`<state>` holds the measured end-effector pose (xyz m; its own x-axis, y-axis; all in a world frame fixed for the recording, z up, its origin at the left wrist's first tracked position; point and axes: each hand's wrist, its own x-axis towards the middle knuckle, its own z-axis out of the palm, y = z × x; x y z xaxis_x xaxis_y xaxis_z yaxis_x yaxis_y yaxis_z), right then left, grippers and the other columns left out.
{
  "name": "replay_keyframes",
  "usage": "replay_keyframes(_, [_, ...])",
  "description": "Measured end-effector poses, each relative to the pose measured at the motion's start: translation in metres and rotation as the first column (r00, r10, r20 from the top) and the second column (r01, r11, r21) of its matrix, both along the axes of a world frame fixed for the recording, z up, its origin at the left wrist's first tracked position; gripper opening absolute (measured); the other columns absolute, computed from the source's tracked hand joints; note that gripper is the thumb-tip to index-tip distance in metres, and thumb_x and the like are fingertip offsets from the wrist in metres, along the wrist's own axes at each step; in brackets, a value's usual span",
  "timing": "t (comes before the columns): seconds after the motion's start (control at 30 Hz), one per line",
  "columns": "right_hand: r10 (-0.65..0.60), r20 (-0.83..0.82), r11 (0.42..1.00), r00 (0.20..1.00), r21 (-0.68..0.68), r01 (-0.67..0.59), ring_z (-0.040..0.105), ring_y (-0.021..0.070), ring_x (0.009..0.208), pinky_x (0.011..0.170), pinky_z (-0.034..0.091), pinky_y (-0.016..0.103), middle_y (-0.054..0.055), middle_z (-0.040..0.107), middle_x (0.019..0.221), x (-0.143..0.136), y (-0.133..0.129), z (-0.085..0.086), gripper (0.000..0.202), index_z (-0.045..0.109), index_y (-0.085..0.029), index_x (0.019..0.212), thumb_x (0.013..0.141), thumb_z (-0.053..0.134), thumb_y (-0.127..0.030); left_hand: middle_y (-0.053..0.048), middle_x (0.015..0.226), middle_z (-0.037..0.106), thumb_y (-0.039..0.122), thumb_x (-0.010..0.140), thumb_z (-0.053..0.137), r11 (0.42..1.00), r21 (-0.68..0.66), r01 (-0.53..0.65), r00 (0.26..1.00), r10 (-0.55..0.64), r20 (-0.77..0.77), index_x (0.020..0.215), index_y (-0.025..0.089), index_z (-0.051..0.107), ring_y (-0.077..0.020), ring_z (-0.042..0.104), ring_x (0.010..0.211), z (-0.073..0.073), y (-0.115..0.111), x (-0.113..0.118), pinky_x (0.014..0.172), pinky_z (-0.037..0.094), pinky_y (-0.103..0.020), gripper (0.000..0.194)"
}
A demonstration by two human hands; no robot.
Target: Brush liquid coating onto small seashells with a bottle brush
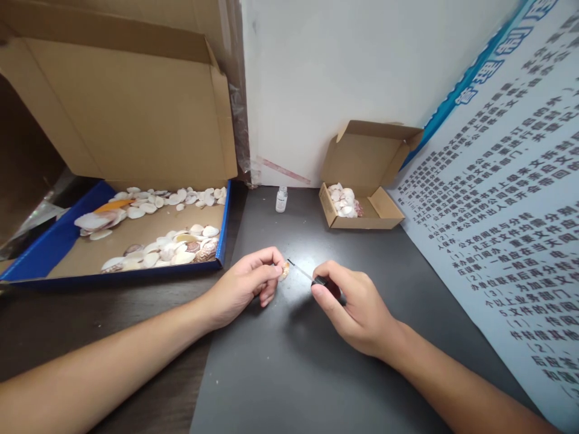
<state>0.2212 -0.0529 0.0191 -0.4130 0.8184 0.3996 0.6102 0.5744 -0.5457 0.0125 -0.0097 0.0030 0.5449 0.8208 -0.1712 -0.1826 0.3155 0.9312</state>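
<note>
Between the thumb and fingers of my left hand [251, 282] is a small orange-brown shell [284, 270]. My right hand [355, 304] is closed on the black cap of a thin brush [302, 272], whose dark tip points left and lies just right of the shell, with a narrow gap between them. A small glass bottle [281, 200] with a white label stands behind both hands on the dark grey mat [271, 386].
At the left, an open blue-sided box [222, 229] holds many shells in two groups. A smaller open cardboard box [366, 223] at the back right holds white and reddish shells. A printed sheet [506, 241] slants along the right side; a white panel [316, 78] stands behind.
</note>
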Motion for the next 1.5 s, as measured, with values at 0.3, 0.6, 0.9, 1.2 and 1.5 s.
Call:
replay_keyframes(0.3, [0.003, 0.000, 1.000, 1.000, -0.001, -0.003, 0.045, 0.0104, 0.051, 0.052, 0.034, 0.023, -0.005, 0.049, 0.060, -0.0001, 0.0003, 0.0004, 0.018, 0.051, -0.020, 0.084, 0.097, 0.045, -0.031, 0.006, 0.058, 0.046, 0.026, 0.084, 0.061, 1.000, -0.001, 0.001, 1.000, -0.001, -0.002, 0.078, 0.018, 0.052, -0.0061, 0.038, 0.046, 0.0004, -0.0016, 0.0003, 0.047, 0.036, -0.019, 0.013])
replay_keyframes(0.6, [-0.007, 0.010, 1.000, 1.000, -0.007, 0.007, 0.043, 0.0103, 0.050, 0.051, 0.034, 0.023, -0.005, 0.047, 0.059, 0.0006, 0.0002, -0.0004, 0.019, 0.051, -0.020, 0.083, 0.097, 0.046, -0.031, 0.007, 0.056, 0.044, 0.031, 0.085, 0.063, 1.000, -0.005, 0.005, 1.000, -0.005, 0.007, 0.080, 0.018, 0.053, -0.0063, 0.039, 0.044, -0.0018, -0.0016, -0.0004, 0.046, 0.042, -0.019, 0.016])
replay_keyframes(0.9, [0.041, 0.010, 0.999, 0.999, 0.003, -0.041, 0.044, 0.0100, 0.050, 0.052, 0.035, 0.023, -0.005, 0.048, 0.060, -0.0001, 0.0006, 0.0000, 0.017, 0.053, -0.019, 0.087, 0.097, 0.045, -0.029, 0.008, 0.060, 0.045, 0.027, 0.081, 0.068, 1.000, 0.005, -0.031, 0.999, 0.031, 0.017, 0.083, 0.019, 0.051, -0.0049, 0.039, 0.043, -0.0039, -0.0014, 0.0003, 0.045, 0.044, -0.020, 0.019])
replay_keyframes(1.2, [0.015, 0.010, 1.000, 1.000, 0.019, -0.015, 0.045, 0.0101, 0.050, 0.052, 0.035, 0.023, -0.005, 0.049, 0.060, 0.0003, -0.0003, -0.0002, 0.019, 0.053, -0.019, 0.085, 0.098, 0.045, -0.031, 0.006, 0.059, 0.047, 0.029, 0.086, 0.062, 1.000, -0.011, -0.011, 0.999, 0.011, 0.039, 0.082, 0.018, 0.054, -0.0058, 0.041, 0.044, -0.0025, -0.0012, -0.0005, 0.046, 0.041, -0.020, 0.014])
replay_keyframes(1.5, [0.085, -0.002, 0.996, 0.996, 0.007, -0.085, 0.047, 0.0105, 0.052, 0.053, 0.037, 0.023, -0.004, 0.052, 0.063, 0.0007, 0.0006, -0.0006, 0.017, 0.051, -0.020, 0.087, 0.098, 0.044, -0.031, 0.008, 0.058, 0.045, 0.036, 0.087, 0.066, 0.998, 0.066, 0.001, 1.000, -0.002, 0.010, 0.084, 0.019, 0.054, -0.0056, 0.041, 0.045, -0.0068, -0.0005, -0.0022, 0.047, 0.041, -0.019, 0.021])
